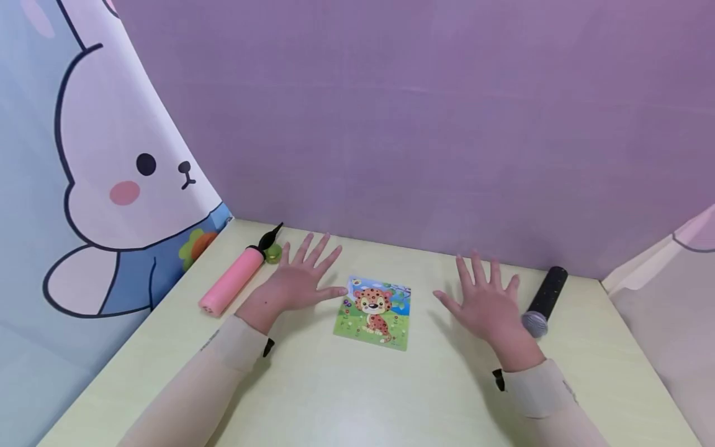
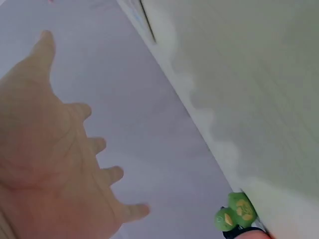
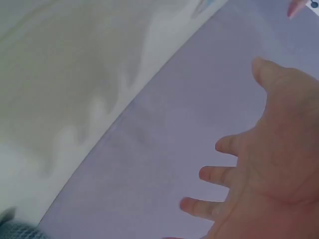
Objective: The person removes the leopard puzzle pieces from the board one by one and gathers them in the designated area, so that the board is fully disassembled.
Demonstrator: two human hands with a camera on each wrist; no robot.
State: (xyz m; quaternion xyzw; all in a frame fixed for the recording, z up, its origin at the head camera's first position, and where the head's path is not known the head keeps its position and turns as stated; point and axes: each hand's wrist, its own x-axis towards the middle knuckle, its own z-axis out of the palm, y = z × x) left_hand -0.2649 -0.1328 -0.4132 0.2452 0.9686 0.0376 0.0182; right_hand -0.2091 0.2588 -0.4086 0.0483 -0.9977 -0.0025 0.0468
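A square picture card [image 1: 373,313] with a spotted cartoon animal lies flat between the hands. To its left, my left hand [image 1: 298,282] is spread with the palm down, holding nothing; its thumb tip overlaps the card's upper left edge in the head view, and contact cannot be told. My right hand [image 1: 488,307] is likewise spread and empty, right of the card and apart from it. Both wrist views show the palms, the left hand [image 2: 55,149] and the right hand [image 3: 274,164], with fingers extended above the surface.
A pink pump [image 1: 233,279] with a black nozzle lies at the left, beside a small green object [image 1: 273,253]. At the right, a black microphone [image 1: 547,298] with a silver head lies near my right wrist. A purple backdrop [image 1: 391,124] stands behind the table [image 1: 357,397].
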